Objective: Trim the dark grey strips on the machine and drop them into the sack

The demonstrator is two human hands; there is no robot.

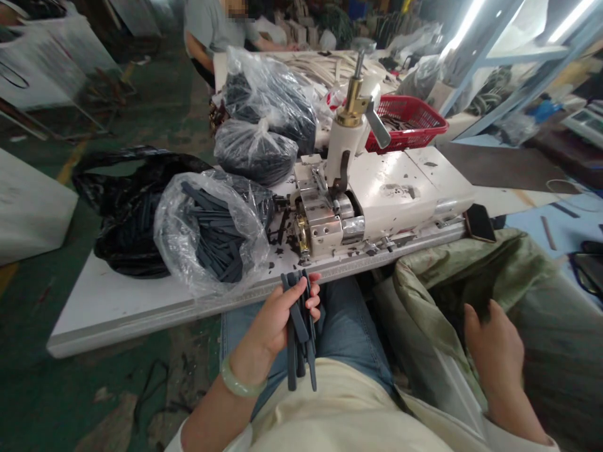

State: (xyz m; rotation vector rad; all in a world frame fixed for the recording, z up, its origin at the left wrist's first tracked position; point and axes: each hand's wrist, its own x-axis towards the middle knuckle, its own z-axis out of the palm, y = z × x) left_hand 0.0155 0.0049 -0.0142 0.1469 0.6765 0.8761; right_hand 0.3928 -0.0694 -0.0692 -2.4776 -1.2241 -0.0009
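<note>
My left hand (282,314) is closed around a small bundle of dark blue-grey strips (298,326), held over my lap in front of the table edge. Their lower ends hang below my fingers. To the right, my right hand (497,345) is at the mouth of a green cloth-lined bin (424,270). Its thumb and forefinger are apart with nothing visible between them; the other fingers are mostly hidden. An open clear plastic bag (169,220) on the table holds many similar strips. Beyond my left hand stands a cream-coloured machine (391,194) with metal rollers and a lever.
A black plastic bag (136,251) lies at the table's left. Tied clear bags (257,150) sit behind, near a red basket (409,119). A phone (479,223) rests at the table edge by the bin. Another person (202,31) is across the table.
</note>
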